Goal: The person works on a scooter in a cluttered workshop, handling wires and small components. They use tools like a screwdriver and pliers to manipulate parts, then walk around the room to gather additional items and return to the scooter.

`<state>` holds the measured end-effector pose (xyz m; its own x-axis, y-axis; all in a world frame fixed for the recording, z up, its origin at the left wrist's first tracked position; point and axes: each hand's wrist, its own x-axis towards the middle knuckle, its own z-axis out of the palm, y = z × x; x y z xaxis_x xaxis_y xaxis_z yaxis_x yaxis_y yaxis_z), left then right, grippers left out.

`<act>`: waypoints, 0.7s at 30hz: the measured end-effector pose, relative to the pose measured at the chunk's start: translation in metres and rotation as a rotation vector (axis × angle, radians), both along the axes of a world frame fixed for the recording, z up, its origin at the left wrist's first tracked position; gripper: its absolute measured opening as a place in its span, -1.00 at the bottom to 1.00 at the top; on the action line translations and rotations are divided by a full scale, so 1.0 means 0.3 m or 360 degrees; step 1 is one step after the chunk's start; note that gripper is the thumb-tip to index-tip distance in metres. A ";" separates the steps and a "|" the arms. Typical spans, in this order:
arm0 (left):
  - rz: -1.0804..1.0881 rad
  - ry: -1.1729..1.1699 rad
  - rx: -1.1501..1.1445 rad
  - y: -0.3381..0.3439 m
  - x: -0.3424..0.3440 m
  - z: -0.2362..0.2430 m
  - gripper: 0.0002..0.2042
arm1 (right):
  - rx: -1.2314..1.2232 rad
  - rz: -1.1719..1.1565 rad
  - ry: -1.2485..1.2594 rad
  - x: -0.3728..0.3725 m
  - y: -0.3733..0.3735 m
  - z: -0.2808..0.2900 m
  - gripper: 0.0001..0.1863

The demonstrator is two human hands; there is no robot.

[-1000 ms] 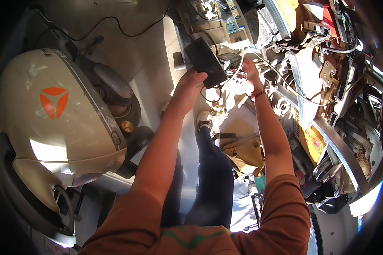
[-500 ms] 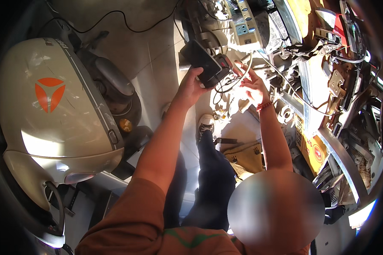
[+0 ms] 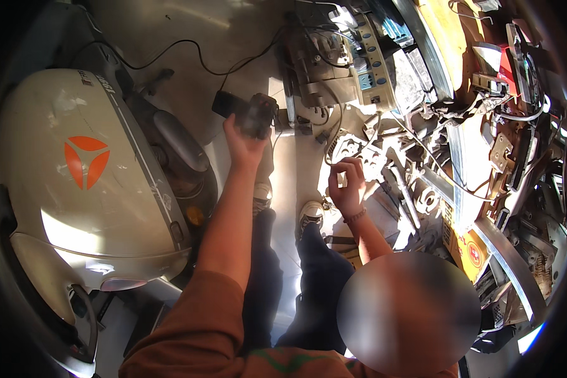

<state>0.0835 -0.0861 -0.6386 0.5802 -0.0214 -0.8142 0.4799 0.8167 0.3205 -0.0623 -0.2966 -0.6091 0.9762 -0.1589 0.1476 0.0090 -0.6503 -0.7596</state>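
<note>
My left hand (image 3: 246, 146) is closed around a black box-shaped device (image 3: 256, 116), held above the floor left of the sunlit strip. A flat dark slab (image 3: 229, 104) juts out on the device's left side; whether they are one piece I cannot tell. My right hand (image 3: 348, 188) is apart from it, over the metal parts, with its fingers curled in a pinch. A thin dark cable (image 3: 341, 116) bends down to these fingertips and seems pinched there. A beaded bracelet sits on my right wrist.
A cream scooter body (image 3: 38, 164) fills the left. A power strip (image 3: 373, 69) with plugs stands at the upper middle. Metal parts (image 3: 400, 189) and scrap crowd the right, around a yellow box (image 3: 469, 249). A long black cable (image 3: 189, 43) crosses the floor at the top.
My left hand has moved left with the black device and turned it. My right hand has drawn down and left, away from the device, and its spread fingers have curled.
</note>
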 end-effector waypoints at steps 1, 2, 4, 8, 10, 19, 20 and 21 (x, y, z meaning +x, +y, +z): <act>-0.0058 -0.0031 0.0003 0.016 0.012 -0.035 -0.60 | -0.0071 0.0184 0.0073 0.013 0.040 -0.028 -0.70; -0.0122 -0.0050 0.0003 0.028 0.015 -0.070 -0.61 | -0.0142 0.0364 0.0160 0.036 0.081 -0.056 -0.68; -0.0107 0.0022 0.0045 0.018 0.041 -0.112 -0.64 | -0.0278 0.0276 0.0271 0.105 0.149 -0.168 -0.63; -0.0224 -0.0114 0.0092 0.049 0.039 -0.265 -0.55 | -0.0129 0.0363 0.1333 0.221 0.302 -0.285 -0.40; -0.0236 -0.0119 0.0152 0.031 0.058 -0.270 -0.56 | -0.0294 0.0205 0.1306 0.253 0.310 -0.389 -0.35; -0.0148 0.0021 -0.0003 0.069 0.064 -0.343 -0.60 | -0.0570 0.0543 0.1390 0.297 0.284 -0.408 -0.68; -0.0172 0.0068 0.0019 0.077 0.056 -0.351 -0.59 | -0.0575 0.0516 0.1391 0.283 0.286 -0.409 -0.71; -0.0202 0.0086 0.0071 0.083 0.047 -0.360 -0.59 | -0.0579 0.0488 0.1393 0.261 0.287 -0.417 -0.75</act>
